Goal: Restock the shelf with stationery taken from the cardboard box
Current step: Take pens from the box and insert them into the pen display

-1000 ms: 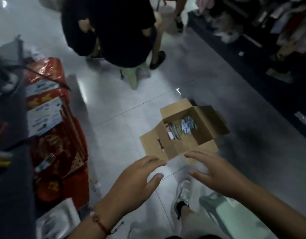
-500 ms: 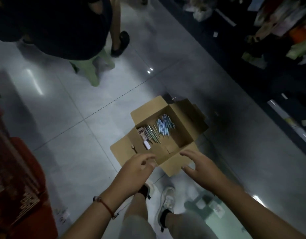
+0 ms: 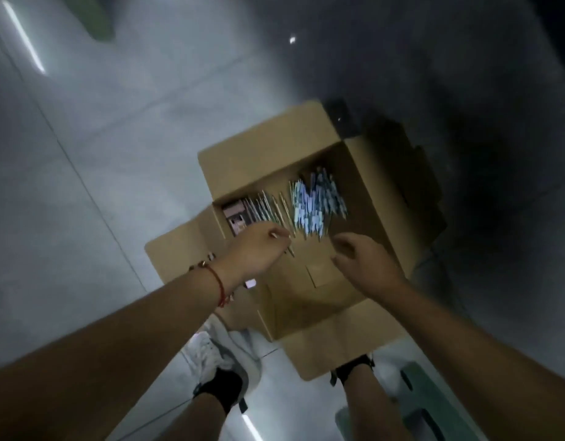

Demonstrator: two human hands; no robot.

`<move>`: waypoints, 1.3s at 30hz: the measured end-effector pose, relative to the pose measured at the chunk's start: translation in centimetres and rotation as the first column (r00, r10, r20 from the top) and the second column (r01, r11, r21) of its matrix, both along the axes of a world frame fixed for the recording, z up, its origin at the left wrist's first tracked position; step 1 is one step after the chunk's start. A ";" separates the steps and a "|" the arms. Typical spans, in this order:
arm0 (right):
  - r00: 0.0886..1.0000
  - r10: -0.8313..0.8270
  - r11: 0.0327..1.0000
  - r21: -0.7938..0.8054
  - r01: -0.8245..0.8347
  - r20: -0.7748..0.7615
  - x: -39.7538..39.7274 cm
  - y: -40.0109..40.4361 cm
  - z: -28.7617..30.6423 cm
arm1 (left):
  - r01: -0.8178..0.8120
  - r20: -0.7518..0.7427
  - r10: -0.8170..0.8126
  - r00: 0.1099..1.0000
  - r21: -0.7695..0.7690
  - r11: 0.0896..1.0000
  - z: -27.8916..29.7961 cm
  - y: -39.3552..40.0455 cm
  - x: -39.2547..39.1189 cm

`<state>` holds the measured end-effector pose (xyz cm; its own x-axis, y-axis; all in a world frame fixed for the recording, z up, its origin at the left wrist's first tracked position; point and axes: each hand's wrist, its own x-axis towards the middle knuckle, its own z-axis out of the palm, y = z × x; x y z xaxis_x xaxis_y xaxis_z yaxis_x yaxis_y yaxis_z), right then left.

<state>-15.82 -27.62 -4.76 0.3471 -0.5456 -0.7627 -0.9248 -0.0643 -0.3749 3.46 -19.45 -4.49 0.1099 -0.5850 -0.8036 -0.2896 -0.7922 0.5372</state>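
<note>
An open cardboard box [image 3: 259,148] sits on the grey tiled floor right below me, its flaps spread out. Inside lie a heap of blue-and-white pens [image 3: 316,205], a row of thin dark pens [image 3: 267,208] and a small pink pack [image 3: 236,219]. My left hand [image 3: 255,253], with a red string on its wrist, reaches into the box. Its curled fingertips pinch the near end of one thin pen [image 3: 290,250]. My right hand [image 3: 364,262] hovers over the bare box bottom with loosely bent fingers and holds nothing. The picture is motion-blurred.
My white shoe [image 3: 217,354] stands just before the box's near flap. A pale green stool [image 3: 434,405] is at the lower right, and a green stool leg [image 3: 96,20] shows at the top left. To the right the floor turns dark.
My head has dropped closer over the box. Both hands moved from the near flap into the box, the left one onto the thin pens. The seated person has left the view.
</note>
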 end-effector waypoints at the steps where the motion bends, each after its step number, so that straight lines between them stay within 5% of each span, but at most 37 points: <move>1: 1.000 0.003 1.000 0.023 -0.003 -0.008 -0.1 -0.7 -3.4 | -0.067 -0.031 0.069 0.997 0.044 0.997 -3.4 -0.4 -1.1; 4: 0.999 -0.040 0.998 0.055 0.041 -0.019 -0.4 -2.3 -12.1 | -0.213 -0.043 0.219 0.975 0.117 0.970 -11.8 -2.0 -3.9; 10: 0.975 -0.222 0.973 0.070 0.222 -0.015 0.7 -3.7 -24.0 | -0.366 0.184 0.347 0.920 0.078 0.927 -24.6 -6.4 -7.7; 15: 0.938 -0.346 0.932 -0.119 0.342 -0.013 1.3 -3.6 -29.1 | -0.220 0.499 0.199 0.843 -0.017 0.975 -28.1 -7.4 -8.6; 17: 0.931 -0.364 0.925 -0.120 0.361 -0.008 1.2 -3.6 -29.7 | -0.146 0.517 0.160 0.841 -0.069 0.987 -28.8 -7.2 -8.0; 23: 0.931 -0.364 0.929 -0.076 0.362 -0.017 1.3 -4.1 -28.7 | -0.220 0.355 0.229 0.907 -0.064 0.973 -28.4 -6.7 -6.3; 28: 0.932 -0.362 0.930 -0.075 0.361 -0.010 2.6 -4.3 -28.5 | -0.492 -0.007 0.495 0.869 0.087 0.866 -26.8 -5.0 -5.6; 35: 0.960 -0.253 0.967 -0.045 0.250 -0.116 3.4 -4.3 -27.4 | -0.660 -0.418 0.799 0.432 0.458 0.596 -20.7 -2.1 -4.4; 39: 0.964 -0.264 0.964 -0.032 0.263 -0.041 3.8 -3.1 -24.2 | -0.630 -0.426 0.831 0.357 0.548 0.551 -15.9 -0.8 -3.7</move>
